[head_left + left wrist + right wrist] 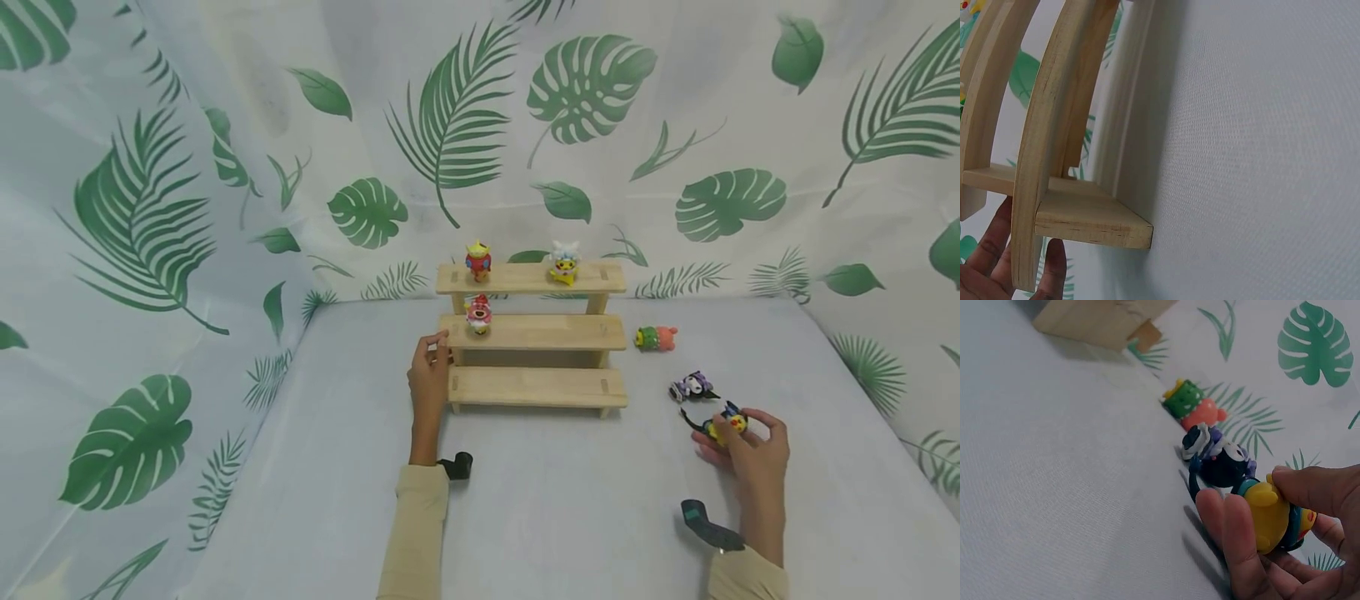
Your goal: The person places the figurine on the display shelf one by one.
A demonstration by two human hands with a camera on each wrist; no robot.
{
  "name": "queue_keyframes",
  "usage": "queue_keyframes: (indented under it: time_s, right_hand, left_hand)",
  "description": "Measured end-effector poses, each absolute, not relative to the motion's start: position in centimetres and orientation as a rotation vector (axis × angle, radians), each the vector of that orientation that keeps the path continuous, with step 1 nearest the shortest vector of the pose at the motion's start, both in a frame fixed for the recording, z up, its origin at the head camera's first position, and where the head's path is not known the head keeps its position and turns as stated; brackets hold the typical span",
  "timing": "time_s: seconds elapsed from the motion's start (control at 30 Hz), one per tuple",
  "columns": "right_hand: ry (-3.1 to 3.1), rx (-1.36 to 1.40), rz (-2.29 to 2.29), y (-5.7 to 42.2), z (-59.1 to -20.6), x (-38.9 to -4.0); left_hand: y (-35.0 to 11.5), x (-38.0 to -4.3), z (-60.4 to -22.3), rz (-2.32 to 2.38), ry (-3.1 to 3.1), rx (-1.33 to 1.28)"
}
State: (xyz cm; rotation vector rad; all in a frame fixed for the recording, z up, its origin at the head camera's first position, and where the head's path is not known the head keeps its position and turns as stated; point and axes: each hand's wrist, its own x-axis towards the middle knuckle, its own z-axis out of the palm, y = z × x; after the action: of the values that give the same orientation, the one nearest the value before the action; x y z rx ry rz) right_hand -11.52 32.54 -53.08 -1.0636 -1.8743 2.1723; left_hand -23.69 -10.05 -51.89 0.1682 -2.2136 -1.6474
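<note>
A three-step wooden display stand rests on the pale cloth. My left hand grips its left end; in the left wrist view the thumb and fingers lie on either side of a plank end. On the right, my right hand pinches a yellow figurine with dark blue parts and a thin dark tail, close over the cloth. Just beyond it lies a purple, black and white figurine. Farther back, a green and coral-pink figurine lies on its side.
The top step carries a red figurine at left and a white-and-yellow one at right. A pink figurine stands on the middle step's left. Behind the stand hangs a leaf-patterned white curtain.
</note>
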Motion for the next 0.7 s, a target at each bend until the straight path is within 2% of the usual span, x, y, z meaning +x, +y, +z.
queue_keyframes:
  time_s: [0.23,0.5,0.7]
  right_hand:
    - [-1.719,-1.035,2.300,32.1,-52.6,-11.5]
    - [-1.538,-0.705,2.489,30.4,-50.5,-12.5]
    - [-1.469,-0.586,2.568,29.2,-49.6,-13.1]
  left_hand:
    - [-10.0,-23.7,-52.1,-1.646,-2.212,0.164]
    - [-10.0,-23.7,-51.8,-1.646,-2.202,0.159]
    - [-10.0,-23.6,-51.8,-1.663,-2.193,0.147]
